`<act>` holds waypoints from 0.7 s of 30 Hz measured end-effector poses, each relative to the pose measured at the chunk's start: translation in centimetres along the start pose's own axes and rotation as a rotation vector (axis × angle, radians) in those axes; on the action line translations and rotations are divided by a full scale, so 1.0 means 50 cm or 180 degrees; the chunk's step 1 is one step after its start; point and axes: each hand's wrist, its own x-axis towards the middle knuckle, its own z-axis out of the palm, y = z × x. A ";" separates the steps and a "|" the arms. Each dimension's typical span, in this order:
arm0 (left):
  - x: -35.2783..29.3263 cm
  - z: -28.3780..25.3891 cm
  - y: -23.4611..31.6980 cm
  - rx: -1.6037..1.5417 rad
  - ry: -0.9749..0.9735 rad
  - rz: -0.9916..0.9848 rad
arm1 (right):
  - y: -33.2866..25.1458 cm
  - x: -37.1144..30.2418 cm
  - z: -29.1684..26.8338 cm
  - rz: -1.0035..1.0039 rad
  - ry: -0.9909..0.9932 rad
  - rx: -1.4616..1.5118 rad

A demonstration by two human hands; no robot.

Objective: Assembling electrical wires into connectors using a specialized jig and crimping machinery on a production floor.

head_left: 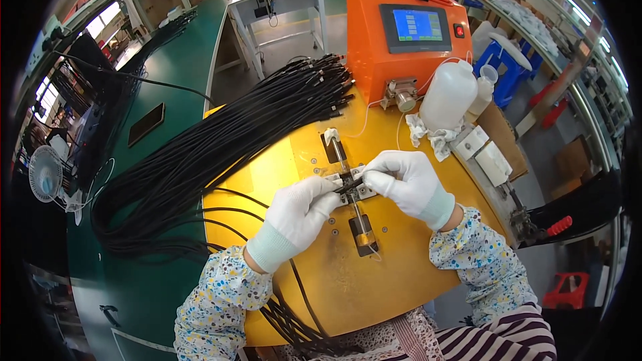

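Both hands wear white knit gloves and meet over a small metal fixture [364,192] in the middle of the yellow work plate [348,287]. My left hand [294,212] pinches a short stretch of black cable [349,187] from the left. From the other side, my right hand [409,184] has thumb and forefinger closed on the same cable's end. The fingers partly hide that end and the fixture's centre. Slim tubular parts point toward the fixture: one above [340,151], with white tissue at its top, and one below [362,217], seated in a dark slot.
A thick bundle of black cables [221,140] lies at the left, and more cables [294,324] hang near my lap. Behind stands an orange machine [364,40] with a screen. A white bottle [449,97] is at right; a phone [146,124] rests on the green table [167,160].
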 end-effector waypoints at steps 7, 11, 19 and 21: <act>-0.002 0.010 0.009 -0.0537 0.0084 -0.0367 | 0.015 -0.005 0.018 -0.0070 0.0031 0.0194; -0.006 0.022 0.005 -0.0991 0.0319 -0.0395 | 0.013 -0.007 0.028 0.0064 0.0034 0.0362; -0.005 0.022 0.004 -0.1034 0.0308 -0.0584 | 0.018 0.001 0.028 0.0116 -0.0037 0.0247; -0.005 0.021 0.000 -0.0985 0.0309 -0.0561 | 0.021 0.004 0.027 0.0133 -0.0121 0.0245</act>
